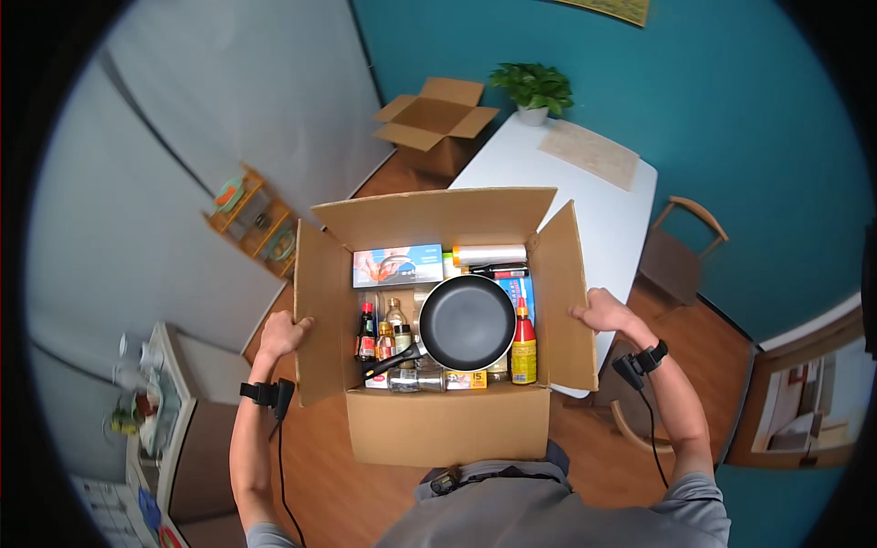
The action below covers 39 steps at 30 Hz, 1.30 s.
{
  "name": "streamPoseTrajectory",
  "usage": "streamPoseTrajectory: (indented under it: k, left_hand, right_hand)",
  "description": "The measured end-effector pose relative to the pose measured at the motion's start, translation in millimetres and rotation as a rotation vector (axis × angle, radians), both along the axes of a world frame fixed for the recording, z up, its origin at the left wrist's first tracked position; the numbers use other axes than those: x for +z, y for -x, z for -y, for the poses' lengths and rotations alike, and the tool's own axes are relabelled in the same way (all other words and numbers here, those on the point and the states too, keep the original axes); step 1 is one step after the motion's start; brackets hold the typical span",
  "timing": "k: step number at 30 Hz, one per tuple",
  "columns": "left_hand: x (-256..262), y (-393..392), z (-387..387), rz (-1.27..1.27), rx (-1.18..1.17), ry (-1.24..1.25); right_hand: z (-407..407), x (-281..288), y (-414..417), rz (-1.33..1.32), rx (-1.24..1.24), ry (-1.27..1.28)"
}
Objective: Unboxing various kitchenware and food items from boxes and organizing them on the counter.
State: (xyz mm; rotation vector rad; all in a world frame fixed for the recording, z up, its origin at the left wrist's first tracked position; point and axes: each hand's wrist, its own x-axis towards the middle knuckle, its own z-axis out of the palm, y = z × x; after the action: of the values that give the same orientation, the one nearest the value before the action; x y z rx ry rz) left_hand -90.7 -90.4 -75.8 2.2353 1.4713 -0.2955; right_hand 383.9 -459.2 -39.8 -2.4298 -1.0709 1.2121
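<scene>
An unfolded cardboard box (449, 428) sits right in front of me, its flaps spread outward. My left hand (284, 333) grips the left flap (322, 308) at its outer edge. On the other side, my right hand (604, 312) pinches the right flap (560, 274). A black frying pan (468, 322) lies on top of the contents, handle toward the lower left. Around it are a red squeeze bottle with a yellow label (524, 349), several sauce bottles (367, 332), a glass jar (416, 380), a blue-and-white carton (397, 266) and a clear plastic roll (490, 255).
A white table (610, 212) stands beyond the box, bearing a potted plant (532, 89) and a beige mat (590, 154). Another cardboard box (438, 130) is by the wall. Chairs (671, 264) stand right; a wooden shelf (253, 219) and a counter with a sink (164, 411) are left.
</scene>
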Motion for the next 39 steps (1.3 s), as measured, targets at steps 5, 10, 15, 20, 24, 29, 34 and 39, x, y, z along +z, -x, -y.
streamPoseTrajectory:
  k: [5,10,15,20,24,29,34,39]
  left_hand:
    - [4,-32,-41,-0.049,-0.118,-0.006]
    - [5,-43,-77,-0.147,-0.231,-0.042]
    - [12,-49,-114,-0.172,-0.351,-0.120]
    - [4,-58,-143,-0.135,-0.418,-0.104]
    - [-12,-40,-179,-0.050,-0.352,0.004]
    - [-42,-11,-237,0.095,-0.294,0.089]
    - [-82,35,-222,-0.247,-0.502,-0.068]
    - [-109,62,-153,0.044,-0.572,0.471]
  right_hand:
    - [2,17,35,0.050,-0.104,0.033]
    - [-4,14,80,0.011,-0.223,-0.009]
    - [-11,-10,100,-0.046,-0.372,-0.005]
    - [8,-42,91,-0.122,-0.491,-0.143]
    - [33,-62,86,-0.120,-0.638,-0.135]
    - [49,-89,121,0.415,-0.819,-0.071]
    - [28,-133,186,0.639,-0.490,0.003]
    - [-10,-171,219,0.041,-0.673,0.186]
